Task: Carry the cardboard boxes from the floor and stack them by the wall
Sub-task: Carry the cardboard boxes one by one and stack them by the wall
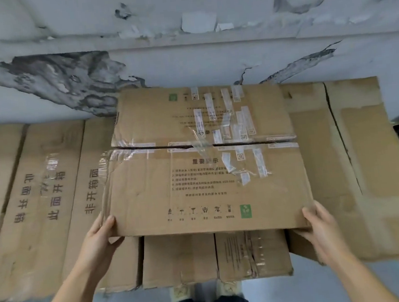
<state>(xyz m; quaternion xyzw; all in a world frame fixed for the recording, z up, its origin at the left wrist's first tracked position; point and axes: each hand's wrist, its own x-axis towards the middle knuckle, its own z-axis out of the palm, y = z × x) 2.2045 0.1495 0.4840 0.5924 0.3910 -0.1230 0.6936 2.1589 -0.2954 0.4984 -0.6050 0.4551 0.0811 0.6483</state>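
A brown cardboard box (201, 160) with taped flaps, printed text and a green label fills the middle of the head view. My left hand (102, 235) grips its near left corner, thumb on top. My right hand (319, 224) grips the near right corner the same way. The box is level above a lower box (213, 256), whose front face shows beneath it. I cannot tell whether the two touch.
Long cardboard boxes (40, 202) with printed characters lie side by side at the left against the wall (185, 62), which has peeling grey paint. Another flat carton (365, 159) lies at the right. My feet (207, 293) stand on the grey floor just before the stack.
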